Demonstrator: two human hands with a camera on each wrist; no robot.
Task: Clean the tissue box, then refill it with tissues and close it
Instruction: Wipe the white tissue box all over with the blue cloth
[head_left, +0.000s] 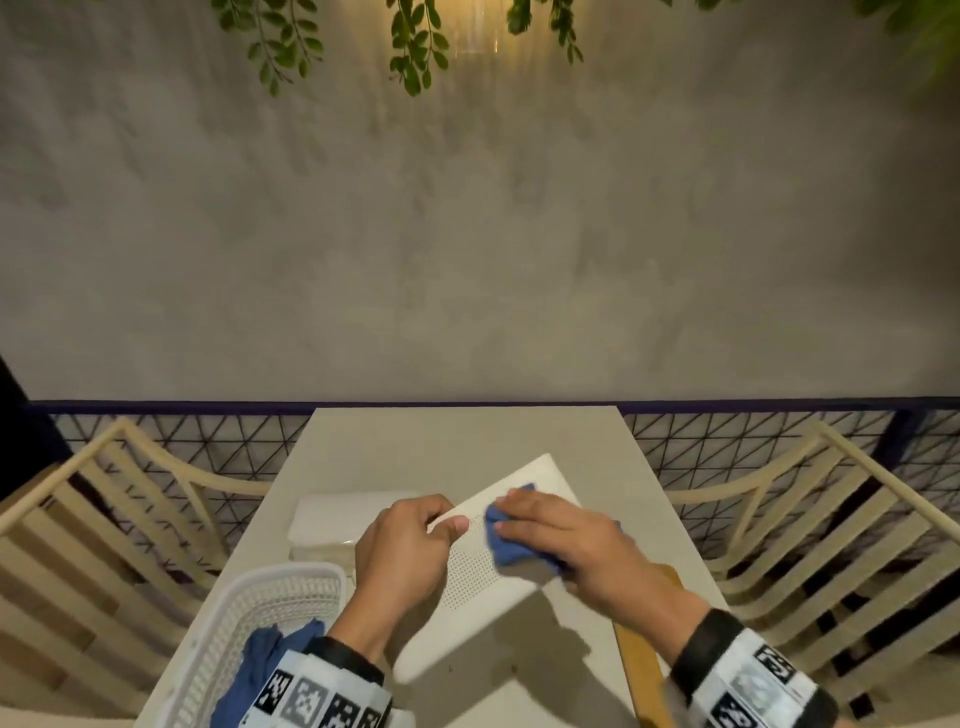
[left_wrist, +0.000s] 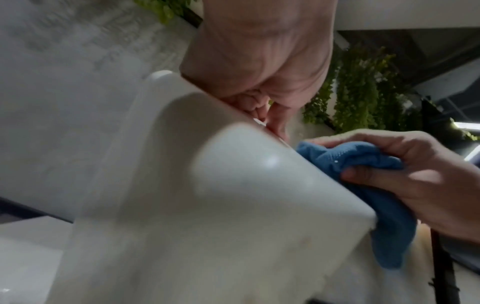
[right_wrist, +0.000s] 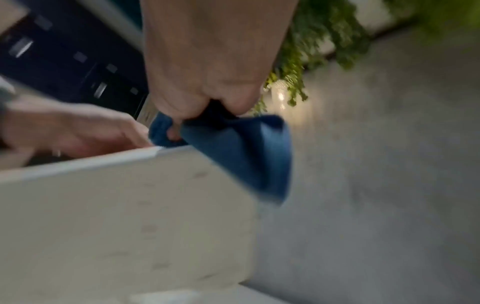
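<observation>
The white tissue box (head_left: 511, 525) is tilted above the pale worktop (head_left: 457, 441), with the left hand (head_left: 402, 551) in a narrow grip, thumb and curled fingers pinching the box's near-left edge. The right hand (head_left: 566, 540) holds a bunched blue cloth (head_left: 506, 543) in its grip and presses it against the box's perforated face. A pack of tissues (head_left: 337, 519) lies on the worktop just left of the box, and a white basket (head_left: 249, 629) with another blue cloth sits at the near-left corner.
</observation>
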